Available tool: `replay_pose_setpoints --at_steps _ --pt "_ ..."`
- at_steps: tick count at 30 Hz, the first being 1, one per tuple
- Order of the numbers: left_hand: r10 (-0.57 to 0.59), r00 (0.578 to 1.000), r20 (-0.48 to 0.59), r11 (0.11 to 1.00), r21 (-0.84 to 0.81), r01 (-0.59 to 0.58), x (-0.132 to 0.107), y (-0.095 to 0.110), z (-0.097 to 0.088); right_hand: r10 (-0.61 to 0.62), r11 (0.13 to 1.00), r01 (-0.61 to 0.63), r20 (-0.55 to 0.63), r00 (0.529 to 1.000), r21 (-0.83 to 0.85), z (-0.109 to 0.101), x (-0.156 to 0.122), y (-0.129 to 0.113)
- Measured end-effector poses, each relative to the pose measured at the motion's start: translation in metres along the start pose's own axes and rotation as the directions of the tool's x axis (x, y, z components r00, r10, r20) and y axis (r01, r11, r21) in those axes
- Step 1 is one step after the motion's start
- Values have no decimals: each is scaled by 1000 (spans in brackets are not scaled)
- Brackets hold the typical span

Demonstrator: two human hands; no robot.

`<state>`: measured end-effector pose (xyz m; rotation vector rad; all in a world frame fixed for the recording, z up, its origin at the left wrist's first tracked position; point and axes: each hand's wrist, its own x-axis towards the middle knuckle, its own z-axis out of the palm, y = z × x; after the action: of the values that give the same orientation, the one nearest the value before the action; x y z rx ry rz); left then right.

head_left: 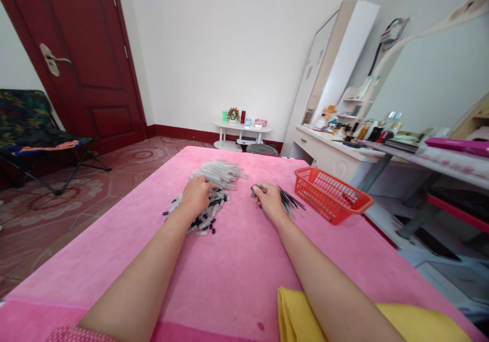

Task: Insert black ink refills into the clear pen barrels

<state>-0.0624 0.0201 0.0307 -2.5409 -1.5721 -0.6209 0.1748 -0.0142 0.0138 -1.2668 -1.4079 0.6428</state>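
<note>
My left hand (197,197) lies over a heap of small black and clear pen caps (208,220), thumb and index finger slightly apart; nothing shows between them. Just beyond it is a pile of whitish, translucent pen barrels (223,173), blurred at the edges. My right hand (267,197) is closed in a pinch above the pink cloth (229,270). Something small and dark shows at its fingertips, too small to name. Beside and partly behind that hand lies a bunch of thin dark pen refills (291,199).
An orange-red plastic basket (332,194) stands on the right of the table. Folded yellow cloth (296,314) lies at the near edge, under my right forearm. Beyond are a dressing table (332,151), a low white stand (242,126) and a folding chair (42,133).
</note>
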Motion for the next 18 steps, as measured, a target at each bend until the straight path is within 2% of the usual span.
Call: replay_pose_setpoints --at_steps 8,18 --pt "69 996 -62 998 -2 -69 4 -4 9 6 1000 -6 -2 1000 -12 0 1 0" --pt "66 995 -74 998 6 -65 4 -9 8 -3 1000 3 -2 1000 -8 0 0 -4"
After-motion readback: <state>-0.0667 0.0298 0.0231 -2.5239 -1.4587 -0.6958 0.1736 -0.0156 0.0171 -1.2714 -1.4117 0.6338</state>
